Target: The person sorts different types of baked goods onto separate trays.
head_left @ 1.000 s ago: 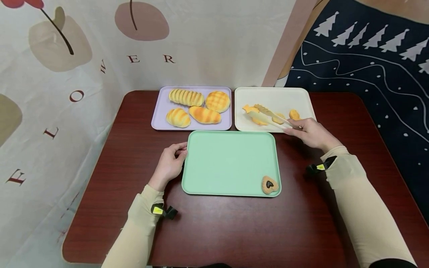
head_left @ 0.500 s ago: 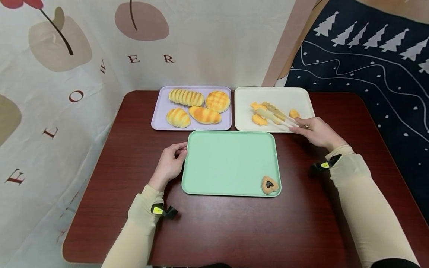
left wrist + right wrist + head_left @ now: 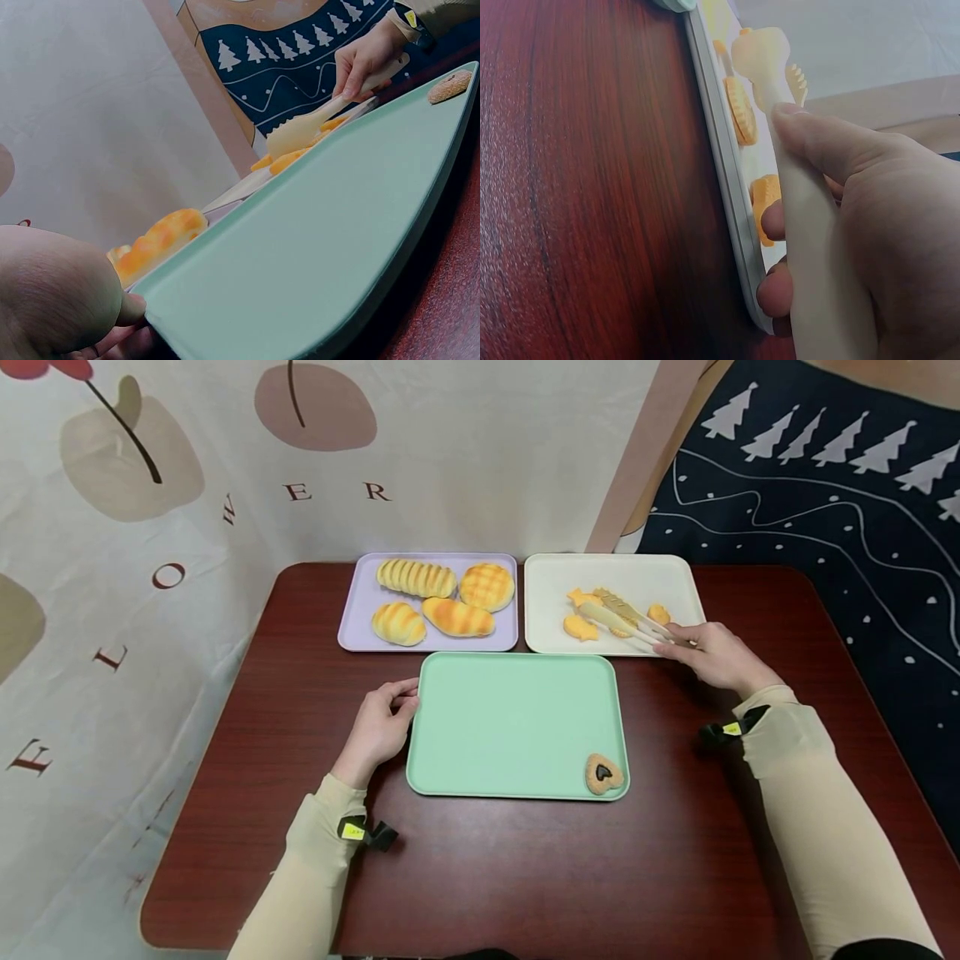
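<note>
My right hand (image 3: 723, 658) grips pale plastic tongs (image 3: 600, 613) near the white tray's front right. Their serrated tips are low over the tray, parted, around or above a round cookie (image 3: 621, 632) that they partly cover. Whether they touch it I cannot tell. Two orange fish-shaped cookies (image 3: 580, 627) lie left of the tips, and a small golden cookie (image 3: 659, 614) is beside the fingers. My left hand (image 3: 381, 724) holds the left edge of the green tray (image 3: 510, 727), with thumb (image 3: 133, 307) at its rim. A heart-shaped cookie (image 3: 603, 774) sits in that tray's front right corner.
The white tray (image 3: 555, 568) stands at the back right. Beside it, a lilac tray (image 3: 350, 631) carries several bread rolls (image 3: 416, 578). All trays rest on a dark red wooden table (image 3: 517, 877), with hanging printed cloths behind.
My right hand has drawn the tongs rightward across the white tray. The upper fish cookie has shifted right too. My left hand and the green tray stay put.
</note>
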Demonstrator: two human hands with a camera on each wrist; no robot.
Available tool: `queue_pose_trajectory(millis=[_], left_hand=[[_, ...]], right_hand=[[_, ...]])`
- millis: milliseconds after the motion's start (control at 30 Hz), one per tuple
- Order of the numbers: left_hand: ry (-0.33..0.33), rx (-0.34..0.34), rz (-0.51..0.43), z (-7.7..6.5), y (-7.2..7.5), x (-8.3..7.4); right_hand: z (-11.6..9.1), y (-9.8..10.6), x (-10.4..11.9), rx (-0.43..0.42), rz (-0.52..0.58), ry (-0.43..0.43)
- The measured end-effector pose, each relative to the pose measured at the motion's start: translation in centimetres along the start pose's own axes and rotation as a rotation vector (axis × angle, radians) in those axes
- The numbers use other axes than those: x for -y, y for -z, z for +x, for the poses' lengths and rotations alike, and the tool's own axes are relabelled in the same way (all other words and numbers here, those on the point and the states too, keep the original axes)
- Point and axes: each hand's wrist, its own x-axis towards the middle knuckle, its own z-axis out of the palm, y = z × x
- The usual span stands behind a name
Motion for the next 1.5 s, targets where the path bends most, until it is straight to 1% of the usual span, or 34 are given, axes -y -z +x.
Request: queue_pose_trajectory(millis=[167,633,900,1067,1267,1500], left_hand=[[-0.004,-0.002,-0.004,0.0,0.0,0.0],[-0.007,-0.006,0.002,0.0,0.0,0.1],[0.002,0.0,-0.006,0.1,-0.1,0.2],[0.001,-0.005,-0.004,0.0,-0.1,0.1],[0.011,0.0,-0.002,0.0,-0.1,0.0],[0.018,0.008,0.003,0.0,0.0,0.1]], right_hand=[[0.0,0.1,0.0,0.004,-0.006,-0.002],[0.0,0.1,0.4,-0.022,-0.101,0.017],[-0.6,0.3,0.7,-0.033,-0.113,0.028],[-1.6,0.5,0.8,-0.045,-0.125,0.043],[-3.5,0.7,0.6,-0.064,-0.151,0.06],[-5.9,1.0,0.7,-0.14,-0.161,0.125]])
